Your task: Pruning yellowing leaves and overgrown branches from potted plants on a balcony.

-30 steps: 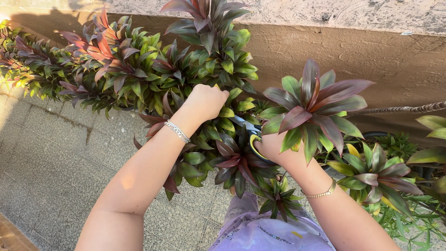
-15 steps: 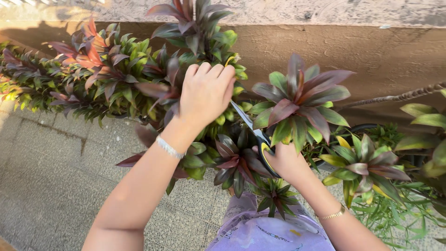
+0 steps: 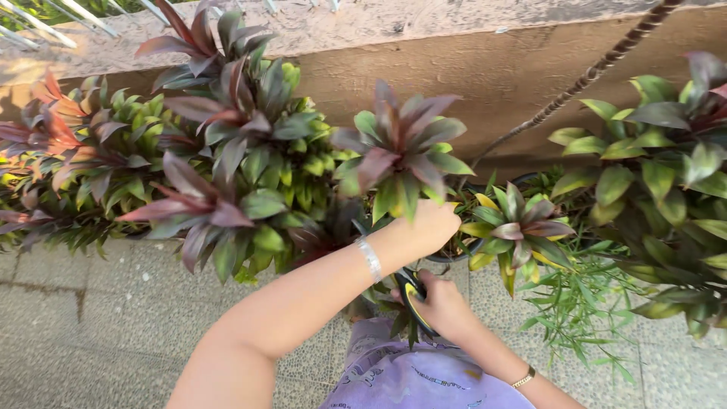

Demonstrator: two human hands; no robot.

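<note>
My left hand [image 3: 425,224] reaches across from the lower left and is closed around the stem just under a purple-and-green leaf rosette [image 3: 401,148]. A silver bracelet sits on that wrist. Lower down, my right hand [image 3: 445,306] grips scissors with black and yellow handles [image 3: 411,297]. Their blades point up toward the stem and are mostly hidden behind my left wrist and the leaves. A thin gold bracelet shows on the right wrist.
A dense row of red, purple and green leafy plants [image 3: 219,174] runs along a brown wall [image 3: 492,72]. More plants [image 3: 666,189] crowd the right. A ringed bare stem [image 3: 591,72] slants up to the right. Pebbled paving [image 3: 83,310] lies below, and my purple garment [image 3: 413,379] is at the bottom.
My left hand has left the upper foliage and dropped down and right to grip under the rosette. The right hand with the scissors has sunk lower. The view has swung to the right.
</note>
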